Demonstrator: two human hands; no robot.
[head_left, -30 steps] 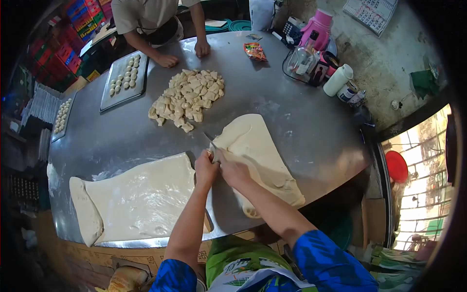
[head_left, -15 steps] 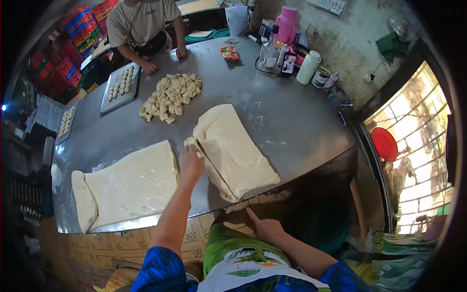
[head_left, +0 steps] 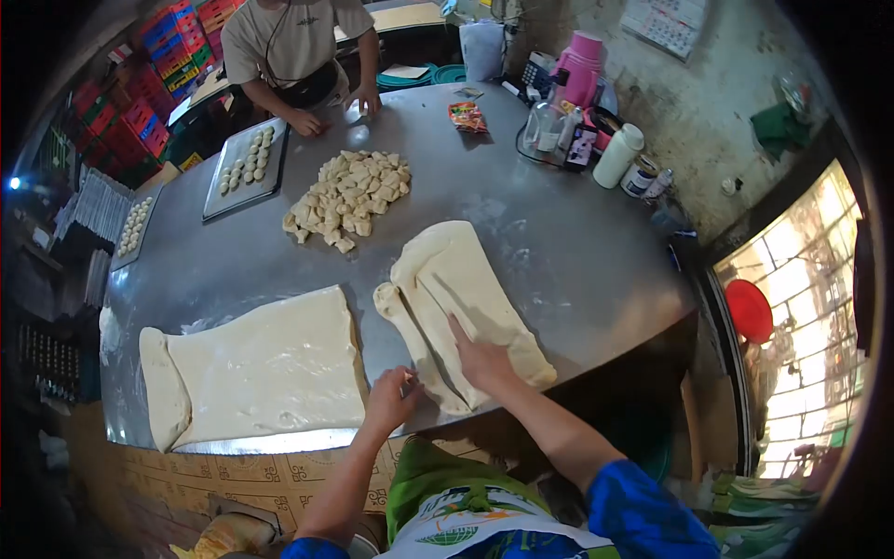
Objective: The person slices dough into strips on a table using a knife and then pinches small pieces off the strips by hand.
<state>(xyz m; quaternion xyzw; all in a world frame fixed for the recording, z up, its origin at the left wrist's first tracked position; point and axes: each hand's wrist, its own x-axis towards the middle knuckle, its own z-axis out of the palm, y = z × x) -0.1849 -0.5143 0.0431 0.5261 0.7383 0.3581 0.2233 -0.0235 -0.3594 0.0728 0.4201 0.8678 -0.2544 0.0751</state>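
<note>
On the metal table, a narrow dough strip (head_left: 407,328) lies along the left side of the right dough slab (head_left: 470,279), with a dark gap between them. My left hand (head_left: 392,401) is at the table's near edge, just left of the strip's near end. Its fingers are curled together around something small and dark that I cannot make out. My right hand (head_left: 484,365) rests over the near part of the right slab, index finger stretched forward along the dough and nothing visible in it. A wide dough sheet (head_left: 261,363), folded over at its left end, lies to the left.
Beyond the slabs sits a heap of dough pieces (head_left: 349,196). A tray (head_left: 272,177) with dough balls stands farther back, near a person (head_left: 293,56) across the table. Bottles, a pink jug (head_left: 582,70) and a white bottle (head_left: 617,156) line the wall side.
My left hand has moved from the strip's far end back to its near end. My right hand has come up from below the table edge onto the right slab. The view has shifted slightly.
</note>
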